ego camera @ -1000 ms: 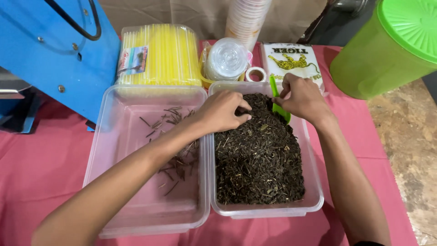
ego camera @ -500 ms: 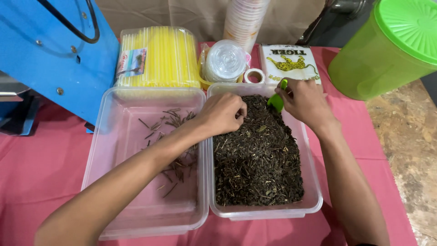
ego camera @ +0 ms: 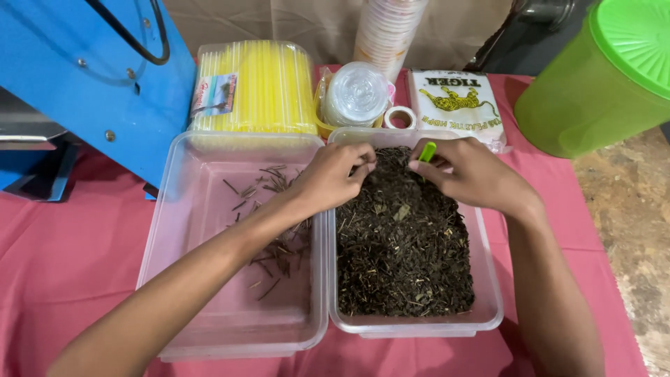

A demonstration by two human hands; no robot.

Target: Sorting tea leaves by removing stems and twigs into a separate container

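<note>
Wide pink tablecloth [ego camera: 63, 258] under everything, a big blue machine [ego camera: 105, 77] at the far left and a green lidded jug [ego camera: 593, 91] at the far right. Two clear plastic tubs sit side by side, touching: the left tub [ego camera: 209, 307] holds only a scatter of brown stems [ego camera: 279, 244], the right tub [ego camera: 488, 307] is packed with dark loose tea leaves [ego camera: 405, 258]. Behind them — a yellow pack of straws [ego camera: 255, 87], a white printed packet [ego camera: 457, 101], a stack of cups [ego camera: 387, 31], a clear domed lid [ego camera: 357, 93], a small roll of tape [ego camera: 400, 117]. Left hand [ego camera: 331, 178] reaches across into the far end of the tea, fingers curled and pinched at the leaves; what it has, I cannot tell. Right hand [ego camera: 474, 174] is closed around a small green tool [ego camera: 426, 151] — only its tip shows.
</note>
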